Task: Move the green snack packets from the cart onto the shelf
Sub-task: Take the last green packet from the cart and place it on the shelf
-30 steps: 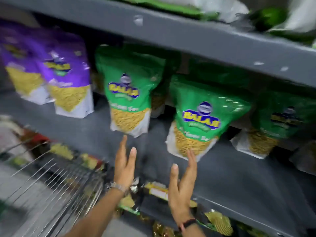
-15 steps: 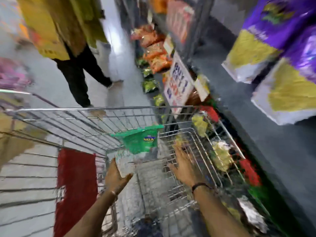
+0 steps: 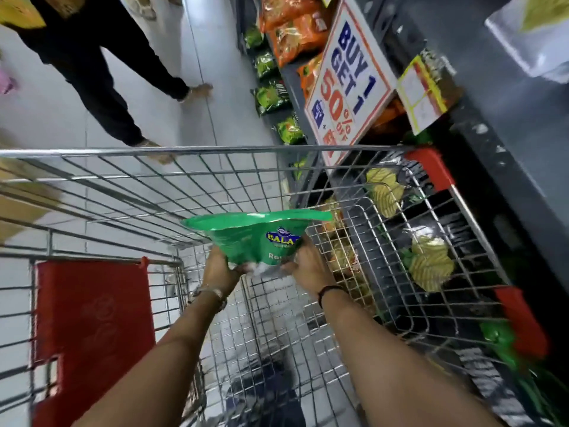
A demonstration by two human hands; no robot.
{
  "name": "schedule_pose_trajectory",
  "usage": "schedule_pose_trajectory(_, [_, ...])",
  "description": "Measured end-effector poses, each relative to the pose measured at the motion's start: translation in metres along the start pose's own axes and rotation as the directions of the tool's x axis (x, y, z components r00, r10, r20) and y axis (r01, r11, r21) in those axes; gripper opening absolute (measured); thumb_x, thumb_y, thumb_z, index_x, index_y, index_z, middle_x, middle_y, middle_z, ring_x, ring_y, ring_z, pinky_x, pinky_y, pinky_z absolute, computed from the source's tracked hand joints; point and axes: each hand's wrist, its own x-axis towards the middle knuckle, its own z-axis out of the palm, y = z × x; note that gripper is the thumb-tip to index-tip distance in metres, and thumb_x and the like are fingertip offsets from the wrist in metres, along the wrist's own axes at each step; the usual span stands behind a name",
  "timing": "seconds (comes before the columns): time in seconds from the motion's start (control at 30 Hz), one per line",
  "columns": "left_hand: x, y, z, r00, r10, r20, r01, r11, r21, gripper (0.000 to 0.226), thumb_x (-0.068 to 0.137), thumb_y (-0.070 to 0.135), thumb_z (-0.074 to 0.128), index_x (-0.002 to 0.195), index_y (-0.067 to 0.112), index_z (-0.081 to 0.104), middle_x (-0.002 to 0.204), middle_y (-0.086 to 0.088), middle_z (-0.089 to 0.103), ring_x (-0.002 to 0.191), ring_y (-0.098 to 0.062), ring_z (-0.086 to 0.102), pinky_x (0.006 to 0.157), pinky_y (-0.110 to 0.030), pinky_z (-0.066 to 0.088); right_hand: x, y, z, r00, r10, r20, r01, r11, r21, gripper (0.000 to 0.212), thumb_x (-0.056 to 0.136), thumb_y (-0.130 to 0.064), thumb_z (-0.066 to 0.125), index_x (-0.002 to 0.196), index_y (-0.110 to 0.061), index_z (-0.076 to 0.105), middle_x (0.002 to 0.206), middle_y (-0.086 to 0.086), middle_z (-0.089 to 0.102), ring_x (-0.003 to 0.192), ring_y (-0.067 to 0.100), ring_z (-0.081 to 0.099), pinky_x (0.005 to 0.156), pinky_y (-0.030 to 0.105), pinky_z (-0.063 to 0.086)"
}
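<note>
A green snack packet (image 3: 252, 237) with a blue and yellow logo is held upright inside the wire cart (image 3: 197, 149). My left hand (image 3: 219, 269) grips its lower left side and my right hand (image 3: 303, 261) grips its lower right side. The grey shelf (image 3: 505, 97) runs along the right, with the white corner of a packet (image 3: 529, 47) on it at the top right.
A person in black trousers (image 3: 101, 75) stands on the aisle floor beyond the cart. A "Buy 1 Get 1" sign (image 3: 348, 78) hangs off the shelf edge. Lower shelves hold orange and green packets (image 3: 274, 97). A red flap (image 3: 92, 318) is on the cart's left.
My view swung from the shelf down to the cart. Both hands, empty at the shelf, reached into the cart and closed on the green packet standing there.
</note>
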Motion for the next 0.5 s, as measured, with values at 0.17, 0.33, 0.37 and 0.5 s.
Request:
schedule_pose_trajectory(0.17, [-0.062,0.058,-0.018,0.983,0.152,0.102,-0.142,0.985,-0.097,0.063,0.057,0.028,0.078,0.107,0.008,0.045,0.114,-0.019,0.056,0.105,-0.031,0.053,0.092,-0.047,0.045,-0.081,-0.020,-0.066,0.993,-0.037,-0.115,0.049,0.994,0.102,0.050,0.079,-0.011,0.064,0.122,-0.015,0.039,0.125,0.008,0.048,0.111,0.020,0.048,0.095,0.031,0.041])
schedule_pose_trajectory(0.33, [-0.156,0.159,-0.022,0.867,0.421,0.266,-0.395,0.907,-0.148,0.062,0.060,0.019,0.080,0.114,0.017,0.050,0.117,-0.007,0.057,0.103,-0.012,0.058,0.093,-0.019,0.045,-0.221,-0.033,-0.151,0.866,-0.094,-0.492,0.164,0.981,0.100,0.055,0.076,-0.012,0.068,0.123,-0.014,0.039,0.125,0.013,0.053,0.112,0.014,0.046,0.100,0.028,0.037])
schedule_pose_trajectory(0.37, [-0.172,0.176,-0.022,0.829,0.478,0.291,-0.453,0.878,-0.154,0.054,0.059,0.018,0.079,0.107,0.024,0.054,0.110,0.000,0.061,0.095,0.000,0.059,0.084,-0.007,0.043,-0.243,-0.034,-0.160,0.841,-0.086,-0.534,0.163,0.982,0.097,0.054,0.075,-0.014,0.070,0.121,-0.012,0.041,0.123,0.014,0.055,0.113,0.018,0.049,0.100,0.032,0.038])
schedule_pose_trajectory(0.5, [-0.266,0.251,0.009,0.596,0.640,0.484,-0.631,0.747,-0.211,0.058,0.058,0.023,0.077,0.109,0.009,0.055,0.106,-0.002,0.062,0.093,-0.013,0.061,0.088,-0.029,0.046,-0.375,-0.021,-0.204,0.645,-0.024,-0.764,0.105,0.993,0.058,0.045,0.074,-0.024,0.072,0.110,-0.008,0.050,0.104,0.011,0.059,0.097,0.024,0.052,0.076,0.023,0.035])
